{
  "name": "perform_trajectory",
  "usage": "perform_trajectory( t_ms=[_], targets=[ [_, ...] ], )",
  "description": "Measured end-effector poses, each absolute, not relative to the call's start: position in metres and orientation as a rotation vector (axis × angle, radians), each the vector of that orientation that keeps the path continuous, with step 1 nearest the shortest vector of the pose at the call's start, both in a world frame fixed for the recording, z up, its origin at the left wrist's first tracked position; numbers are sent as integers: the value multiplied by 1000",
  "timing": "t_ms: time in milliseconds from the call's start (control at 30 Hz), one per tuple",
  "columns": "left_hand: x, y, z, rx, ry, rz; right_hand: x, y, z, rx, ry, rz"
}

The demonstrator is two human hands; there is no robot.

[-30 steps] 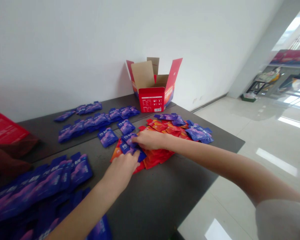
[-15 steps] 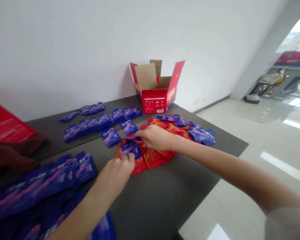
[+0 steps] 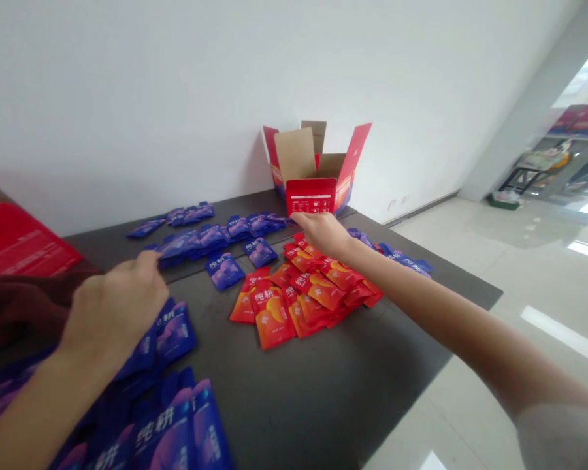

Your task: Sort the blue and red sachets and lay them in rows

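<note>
My left hand (image 3: 114,307) is at the left with its fingers curled. It grips blue packets over the near-left heap of blue packets (image 3: 176,431). My right hand (image 3: 322,231) reaches to the far edge of the red and orange packet pile (image 3: 294,307), just in front of the open red carton (image 3: 311,196). Its fingers are bunched together, and what they pinch is hidden. A few blue packets (image 3: 406,262) lie behind my right forearm.
Rows of blue packets (image 3: 210,235) lie along the back of the dark table (image 3: 298,391), and two single ones (image 3: 224,270) lie nearer. A red box (image 3: 14,248) and dark cloth (image 3: 10,307) sit at the far left. The table edge drops to a glossy floor (image 3: 519,274) on the right.
My left hand has carried blue packets from the red pile back to the left blue heap. My right hand has moved away to the pile's far edge. The red packets now lie uncovered.
</note>
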State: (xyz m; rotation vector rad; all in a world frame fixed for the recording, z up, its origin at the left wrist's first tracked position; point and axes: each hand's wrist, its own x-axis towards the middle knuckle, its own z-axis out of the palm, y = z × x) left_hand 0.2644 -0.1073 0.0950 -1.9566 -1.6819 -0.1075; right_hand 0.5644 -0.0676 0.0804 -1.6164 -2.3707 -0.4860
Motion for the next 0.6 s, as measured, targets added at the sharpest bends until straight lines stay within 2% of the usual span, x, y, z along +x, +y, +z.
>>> perform_trajectory(
  t_ms=[233,600],
  targets=[
    [266,-77,59,-2165,-1656,-6,562,-33,43,-1614,-2685,-647],
    [261,-55,28,-2300,-1482,146,547,-14,25,-1584,-2903,-313]
  ],
)
